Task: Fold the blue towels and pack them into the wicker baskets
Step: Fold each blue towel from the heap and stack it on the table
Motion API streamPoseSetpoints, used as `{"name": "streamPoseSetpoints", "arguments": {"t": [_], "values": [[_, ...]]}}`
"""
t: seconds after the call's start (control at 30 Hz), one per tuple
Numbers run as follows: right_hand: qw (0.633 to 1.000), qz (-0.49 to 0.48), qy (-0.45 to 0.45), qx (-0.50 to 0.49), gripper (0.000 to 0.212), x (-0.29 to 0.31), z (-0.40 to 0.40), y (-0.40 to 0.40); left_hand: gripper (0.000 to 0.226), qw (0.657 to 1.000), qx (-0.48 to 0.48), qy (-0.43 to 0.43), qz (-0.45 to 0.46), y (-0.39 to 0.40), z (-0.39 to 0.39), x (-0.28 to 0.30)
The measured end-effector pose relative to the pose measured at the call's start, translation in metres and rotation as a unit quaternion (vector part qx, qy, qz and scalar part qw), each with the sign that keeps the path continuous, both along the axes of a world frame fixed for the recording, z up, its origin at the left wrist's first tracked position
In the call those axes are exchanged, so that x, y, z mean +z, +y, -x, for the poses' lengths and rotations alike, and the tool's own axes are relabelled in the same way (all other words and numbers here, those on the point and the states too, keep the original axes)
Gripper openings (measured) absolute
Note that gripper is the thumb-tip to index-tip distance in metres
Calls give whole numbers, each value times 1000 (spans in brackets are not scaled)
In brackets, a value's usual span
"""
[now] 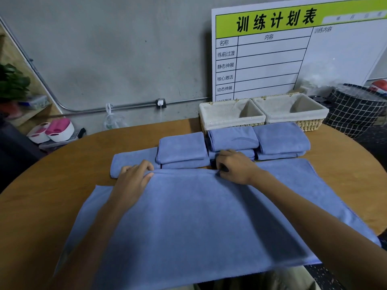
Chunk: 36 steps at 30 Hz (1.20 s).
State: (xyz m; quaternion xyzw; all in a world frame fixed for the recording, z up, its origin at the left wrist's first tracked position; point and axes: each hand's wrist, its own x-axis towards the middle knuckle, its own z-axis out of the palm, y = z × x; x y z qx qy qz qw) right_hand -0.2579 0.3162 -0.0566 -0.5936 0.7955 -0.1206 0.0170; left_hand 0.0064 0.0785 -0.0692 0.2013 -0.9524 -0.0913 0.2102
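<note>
1. Round wooden table (62, 185), filling the view from near edge to far wall.
2. Open blue towel (199, 216), spread flat over the near half of the table, near hem hanging off the edge; soft, matte pile, far hem bunched into a shallow ridge between the hands.
3. Two wicker baskets (263, 114), side by side at the far right, cloth-lined, nothing inside yet.
4. Folded towels (232, 141), three small stacks just near of the baskets, each two high; edges fairly square. A further blue piece (129, 162) lying flat, far left of the left hand.
5. Left hand (134, 178), fingers curled, pinching the far hem of the open towel.
6. Right hand (234, 166), likewise curled on the far hem, knuckles just beside the middle stack.
7. Likely risks: knocking the middle stack askew, given the right hand so close; a skewed fold, given both grips sitting well inside the corners and leaving the outer ends slack; slipping off the table, given the overhang at the near edge.
</note>
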Motion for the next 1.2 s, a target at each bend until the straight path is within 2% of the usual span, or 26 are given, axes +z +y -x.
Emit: {"name": "streamPoseSetpoints", "arguments": {"t": [0.1,0.2,0.33,0.47,0.57,0.7,0.8,0.93,1.07,1.2], "values": [[999,16,-31,9,16,6,0,-1,15,996,-58,16,-65,-3,-1,9],[998,16,-59,15,17,8,1,1,22,994,-72,-3,-87,-11,-2,10],[990,30,-136,3,21,7,10,3,17,993,-78,-18,-84,-21,-3,6],[985,25,-170,-1,17,7,22,4,11,994,-68,-15,-86,-26,-3,8],[987,25,-159,-5,14,11,35,6,6,996,-52,-11,-76,-32,-2,10],[990,67,-112,-62,24,30,44,7,12,996,-4,26,-84,-41,2,15],[990,95,-63,-81,32,43,46,3,13,997,15,55,-55,-43,8,24],[994,67,-51,-74,39,40,56,16,13,999,16,34,14,-43,-1,31],[996,39,-51,-55,56,23,64,46,17,999,6,12,36,-48,-22,25],[998,26,-17,-51,44,20,58,74,32,997,-50,7,51,-40,-37,24]]}}
